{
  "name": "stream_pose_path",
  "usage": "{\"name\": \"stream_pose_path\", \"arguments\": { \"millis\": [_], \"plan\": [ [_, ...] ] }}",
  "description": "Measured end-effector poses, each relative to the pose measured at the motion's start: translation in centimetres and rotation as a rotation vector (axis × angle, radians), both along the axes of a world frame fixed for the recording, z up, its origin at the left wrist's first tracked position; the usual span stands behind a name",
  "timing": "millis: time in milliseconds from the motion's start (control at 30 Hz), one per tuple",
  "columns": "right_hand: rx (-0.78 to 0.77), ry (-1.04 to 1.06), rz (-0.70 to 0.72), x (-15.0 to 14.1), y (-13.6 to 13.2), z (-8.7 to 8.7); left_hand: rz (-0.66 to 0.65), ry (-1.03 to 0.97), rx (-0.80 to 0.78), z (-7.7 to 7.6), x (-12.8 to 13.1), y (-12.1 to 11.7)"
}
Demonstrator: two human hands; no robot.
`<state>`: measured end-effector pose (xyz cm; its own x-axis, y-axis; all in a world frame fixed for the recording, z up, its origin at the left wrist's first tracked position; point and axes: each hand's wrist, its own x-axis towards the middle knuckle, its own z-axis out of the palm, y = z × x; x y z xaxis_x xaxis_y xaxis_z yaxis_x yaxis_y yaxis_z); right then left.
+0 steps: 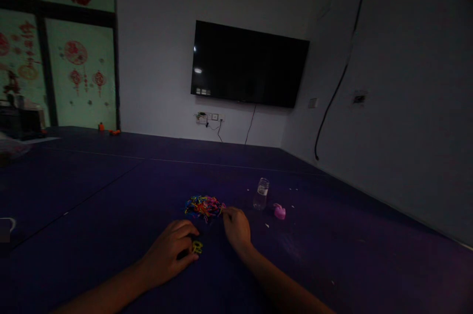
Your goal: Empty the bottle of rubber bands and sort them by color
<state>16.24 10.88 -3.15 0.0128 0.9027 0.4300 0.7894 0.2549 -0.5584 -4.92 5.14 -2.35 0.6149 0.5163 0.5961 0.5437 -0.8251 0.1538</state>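
A tangled heap of small, thin bands or loops [204, 207], in yellow, blue, pink, red and other colours, lies on the dark purple surface ahead of my hands. A few yellow loops [197, 247] sit apart from it, nearer to me. My left hand [170, 254] curves beside these loops, thumb and fingers apart, with its fingertips at their left edge. At the heap's right edge is my right hand [236, 229], its fingers bent and closed together at the tips. Whatever is between them is too small and dark to make out.
A clear bottle [260, 195] without a cap stands right of the heap, beside a pink cap-like piece [280, 211]. Small white scraps [266, 226] are scattered nearby. Orange objects [114, 132] lie at the far left edge. A television [249, 65] hangs on the wall.
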Motion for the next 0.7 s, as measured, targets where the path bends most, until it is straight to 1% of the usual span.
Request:
{"name": "stream_pose_path", "arguments": {
  "millis": [167, 300, 400, 700],
  "plan": [
    [-0.010, 0.009, 0.059, 0.02, 0.13, -0.07, 0.013, 0.016, -0.013, 0.04, -0.01, -0.06],
    [0.016, 0.004, 0.073, 0.06, 0.33, -0.31, 0.004, 0.010, -0.004, 0.00, -0.03, -0.08],
    [0.022, 0.009, 0.110, 0.09, 0.55, -0.50, 0.004, 0.010, -0.005, 0.02, -0.02, -0.03],
    [0.096, 0.115, 0.161, -0.16, 0.56, -0.58, 0.015, 0.017, -0.019, 0.16, 0.03, -0.20]
  ]
}}
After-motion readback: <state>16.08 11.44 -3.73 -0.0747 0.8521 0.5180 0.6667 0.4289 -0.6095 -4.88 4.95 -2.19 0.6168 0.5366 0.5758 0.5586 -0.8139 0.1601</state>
